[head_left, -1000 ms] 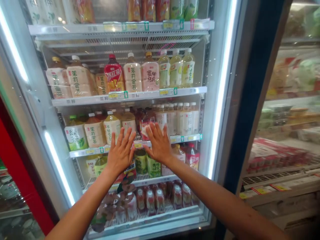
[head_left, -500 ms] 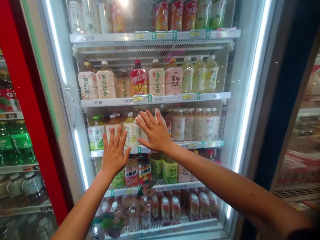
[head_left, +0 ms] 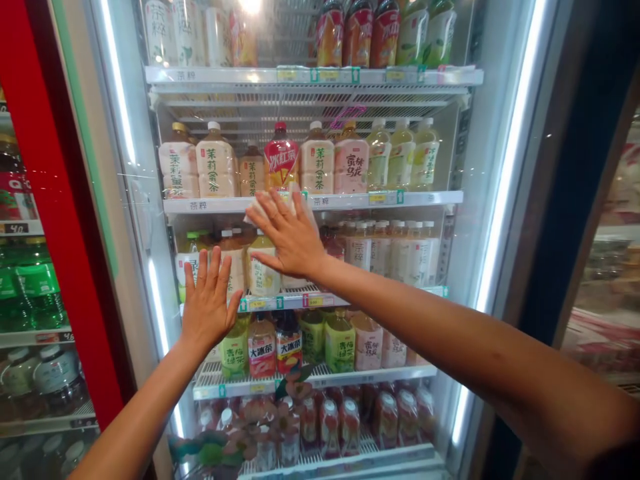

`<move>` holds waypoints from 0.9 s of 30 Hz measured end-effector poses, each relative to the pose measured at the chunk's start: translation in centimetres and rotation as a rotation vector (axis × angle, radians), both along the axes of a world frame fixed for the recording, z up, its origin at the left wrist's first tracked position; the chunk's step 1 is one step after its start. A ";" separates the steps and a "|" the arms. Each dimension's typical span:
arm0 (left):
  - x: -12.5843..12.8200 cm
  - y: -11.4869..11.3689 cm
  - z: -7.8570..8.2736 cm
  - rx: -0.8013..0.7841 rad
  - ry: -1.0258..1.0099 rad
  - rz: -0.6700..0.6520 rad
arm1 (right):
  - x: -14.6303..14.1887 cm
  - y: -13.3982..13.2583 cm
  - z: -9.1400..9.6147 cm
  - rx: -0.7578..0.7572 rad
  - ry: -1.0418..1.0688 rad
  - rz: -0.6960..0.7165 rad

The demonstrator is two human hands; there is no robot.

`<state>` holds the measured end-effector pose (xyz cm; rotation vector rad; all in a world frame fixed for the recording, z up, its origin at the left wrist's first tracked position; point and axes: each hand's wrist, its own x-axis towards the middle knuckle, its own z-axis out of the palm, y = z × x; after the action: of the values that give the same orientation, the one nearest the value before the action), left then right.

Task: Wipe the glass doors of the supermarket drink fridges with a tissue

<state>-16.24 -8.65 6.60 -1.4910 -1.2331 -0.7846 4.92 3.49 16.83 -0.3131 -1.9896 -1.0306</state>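
Observation:
My right hand (head_left: pixel 287 233) lies flat with its fingers stretched over a thin white cloth (head_left: pixel 309 208). It presses the cloth to the glass door of a lit drinks fridge, in front of the middle shelves. Only the cloth's edges show around the fingers and beside the palm. Lower and to the left, my left hand (head_left: pixel 207 300) is spread against the same glass, with nothing in it. Behind the glass, bottles of tea stand in rows, among them one with a red label (head_left: pixel 281 159) just above my right hand.
White fridge shelves (head_left: pixel 200 206) carry several rows of bottles. Bright light strips (head_left: pixel 507 173) run up both sides. To the left, a red frame (head_left: pixel 55 220) borders another cooler with green bottles (head_left: pixel 43 283). Pink flowers and leaves (head_left: pixel 215 453) show at the lower door.
My right hand has slid up and to the left over the glass with the cloth. My left hand has shifted a little to the left. The view has moved slightly.

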 end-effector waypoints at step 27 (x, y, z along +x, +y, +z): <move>3.0 3.2 3.1 0.073 0.054 -0.115 | 1.5 0.2 1.8 0.070 -0.285 0.056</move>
<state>-13.24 -5.42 9.71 -1.5237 -1.0758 -0.8509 6.39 3.72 18.68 -0.0747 -2.1943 -1.1581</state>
